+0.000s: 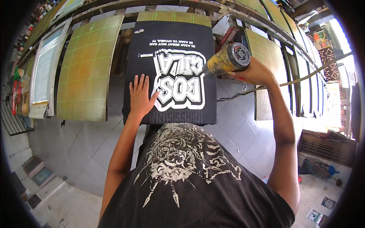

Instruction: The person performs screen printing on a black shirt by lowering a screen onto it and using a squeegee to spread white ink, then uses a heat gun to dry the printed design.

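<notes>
A black printed cloth (138, 38), probably a T-shirt, is spread over a flat board in front of me. It bears a bold white graphic (180, 104) with thick lettering, upside down to me, and smaller white print above it. My left hand (141, 97) lies flat on the cloth, just left of the graphic, with its fingers stretched. At the graphic's right edge, my right hand (257, 73) grips a yellow and black heat gun (224, 60). The gun's nozzle points left and down toward the white print. Its handle is mostly hidden by the hand.
Yellow-green boards with grid lines stand on the left (85, 72) and right (262, 57) of the cloth. A white-framed screen (45, 68) leans at the far left. From the right, a cable (300, 79) runs past my right forearm. Metal rails (133, 4) cross behind, above grey floor tiles (87, 140).
</notes>
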### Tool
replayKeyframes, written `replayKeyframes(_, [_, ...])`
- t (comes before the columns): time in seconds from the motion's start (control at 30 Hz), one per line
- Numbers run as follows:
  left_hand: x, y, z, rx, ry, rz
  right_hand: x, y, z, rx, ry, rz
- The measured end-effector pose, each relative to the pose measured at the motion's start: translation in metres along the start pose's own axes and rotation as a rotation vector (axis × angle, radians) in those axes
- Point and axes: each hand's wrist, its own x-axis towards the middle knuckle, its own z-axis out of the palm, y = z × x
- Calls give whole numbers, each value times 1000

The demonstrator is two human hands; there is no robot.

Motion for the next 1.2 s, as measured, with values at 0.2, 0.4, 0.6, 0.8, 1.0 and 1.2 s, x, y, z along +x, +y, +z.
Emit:
replayKeyframes(0.2, [27,-11,9,-67,34,37,20,4,-1,-74,49,-93])
replayKeyframes(0.4, [32,-17,13,-86,65,16,36,-1,-6,-41,68,-29])
replayKeyframes(0.6, [33,-14,11,-97,37,8,42,-5,-12,-123,8,-1])
replayKeyframes(0.8, [34,-13,10,-51,-8,11,38,-7,-14,-118,24,-33])
replayKeyframes(1.0, [34,-15,14,-45,-8,10,39,-8,-14,-104,12,-82])
replayKeyframes(1.2, [36,-11,12,-14,-32,12,39,0,-11,-147,60,-62])
